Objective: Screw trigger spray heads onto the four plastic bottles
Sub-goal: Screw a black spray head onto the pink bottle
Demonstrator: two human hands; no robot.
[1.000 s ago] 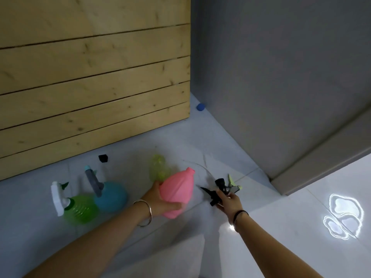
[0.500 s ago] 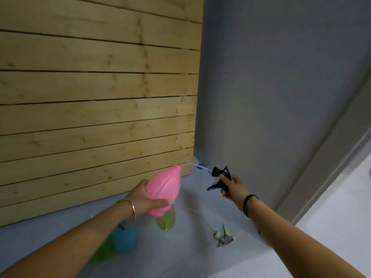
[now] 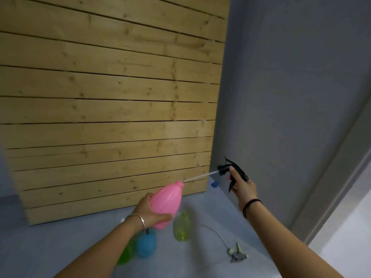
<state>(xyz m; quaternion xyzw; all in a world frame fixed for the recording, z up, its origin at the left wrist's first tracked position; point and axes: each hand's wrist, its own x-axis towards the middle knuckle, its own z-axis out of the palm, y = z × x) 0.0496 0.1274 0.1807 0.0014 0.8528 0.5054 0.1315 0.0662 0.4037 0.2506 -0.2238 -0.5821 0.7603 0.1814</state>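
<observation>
My left hand (image 3: pixel 149 212) grips a pink bottle (image 3: pixel 166 203), tilted with its open neck pointing up and right. My right hand (image 3: pixel 242 186) holds a black trigger spray head (image 3: pixel 230 170) up and to the right of it. The head's clear dip tube (image 3: pixel 200 177) slants down, its tip right at the pink bottle's mouth. On the floor below lie a yellow-green bottle (image 3: pixel 181 228) without a head, a blue bottle (image 3: pixel 146 244) and a green bottle (image 3: pixel 125 253), both partly hidden by my left arm. A grey and yellow-green spray head (image 3: pixel 236 254) with a long tube lies at the lower right.
A wooden slat panel (image 3: pixel 112 109) stands behind the bottles, against a grey wall (image 3: pixel 291 97). A small blue object (image 3: pixel 214 184) sits on the grey floor in the corner. A lighter floor begins at the lower right.
Both hands rose from the floor. The black spray head lifted away from the grey one and its tube tip came to the pink bottle's mouth. The view tilted up towards the wall.
</observation>
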